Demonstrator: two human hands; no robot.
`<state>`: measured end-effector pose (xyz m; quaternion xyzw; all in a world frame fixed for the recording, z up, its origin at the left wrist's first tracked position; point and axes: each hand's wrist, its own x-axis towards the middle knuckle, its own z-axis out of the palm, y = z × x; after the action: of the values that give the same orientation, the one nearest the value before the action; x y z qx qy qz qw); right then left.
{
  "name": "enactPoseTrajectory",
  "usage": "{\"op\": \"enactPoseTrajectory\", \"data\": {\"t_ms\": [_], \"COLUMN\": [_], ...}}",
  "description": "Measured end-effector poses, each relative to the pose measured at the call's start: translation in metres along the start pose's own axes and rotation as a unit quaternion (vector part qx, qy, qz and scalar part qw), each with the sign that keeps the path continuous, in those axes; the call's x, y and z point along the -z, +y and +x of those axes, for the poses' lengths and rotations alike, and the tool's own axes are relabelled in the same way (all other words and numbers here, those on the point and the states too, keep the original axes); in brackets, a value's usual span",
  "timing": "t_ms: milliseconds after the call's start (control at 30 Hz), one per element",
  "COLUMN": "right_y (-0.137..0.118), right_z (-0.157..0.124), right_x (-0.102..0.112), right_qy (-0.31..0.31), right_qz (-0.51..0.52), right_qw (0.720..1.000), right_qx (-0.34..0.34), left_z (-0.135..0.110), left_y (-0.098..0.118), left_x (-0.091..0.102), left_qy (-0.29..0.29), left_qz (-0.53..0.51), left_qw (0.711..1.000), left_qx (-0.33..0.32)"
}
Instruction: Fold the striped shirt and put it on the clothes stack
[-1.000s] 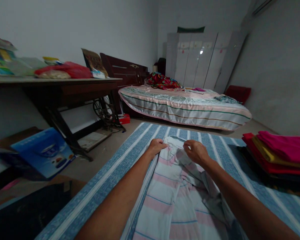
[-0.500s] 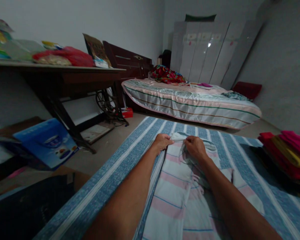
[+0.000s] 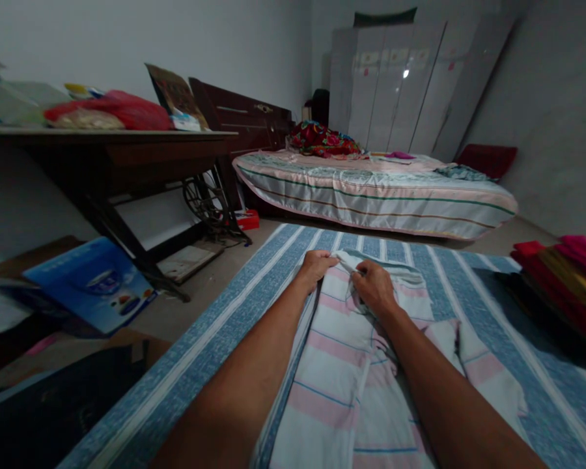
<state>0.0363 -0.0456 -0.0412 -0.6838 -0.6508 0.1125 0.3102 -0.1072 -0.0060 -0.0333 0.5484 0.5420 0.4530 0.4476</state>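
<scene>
Spread rightward since a second earlier, a sleeve [image 3: 491, 371] of a pink-and-white striped garment [image 3: 334, 352] shows at lower right; the garment lies lower center on blue striped fabric [image 3: 200, 371]. Near frame center, the left hand's [image 3: 317, 267] grip pinches its top edge, fingertips together; the right hand [image 3: 375, 286] pinches cloth just beside.

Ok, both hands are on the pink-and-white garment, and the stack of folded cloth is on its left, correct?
Not quite: the stack of folded cloth is on the right of the pink-and-white garment, as the head view shows. Left hand and right hand are both on it.
</scene>
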Motion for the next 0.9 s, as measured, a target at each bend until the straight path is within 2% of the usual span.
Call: {"op": "enactPoseTrajectory", "data": {"t_ms": [167,433,633,900], "right_y": [-0.002,0.0,0.001,0.002], "right_z": [0.003,0.005,0.006,0.001], "right_x": [0.0,0.0,-0.002,-0.003], "right_qy": [-0.012,-0.023,-0.017,-0.014], "right_qz": [-0.01,-0.04,-0.033,-0.02], "right_qw": [1.0,0.999,0.999,1.0], "right_qx": [-0.01,0.011,0.005,0.008], "left_z": [0.008,0.019,0.015,0.017], "left_y": [-0.004,-0.009,-0.008,-0.011], "left_x": [0.0,-0.003,0.003,-0.002], "left_qy": [-0.002,0.004,-0.056,0.011], "left_qz": [0.016,0.011,-0.047,-0.075], "left_qw": [1.0,0.999,0.997,0.997], "left_qx": [-0.006,-0.034,-0.028,-0.034]}}
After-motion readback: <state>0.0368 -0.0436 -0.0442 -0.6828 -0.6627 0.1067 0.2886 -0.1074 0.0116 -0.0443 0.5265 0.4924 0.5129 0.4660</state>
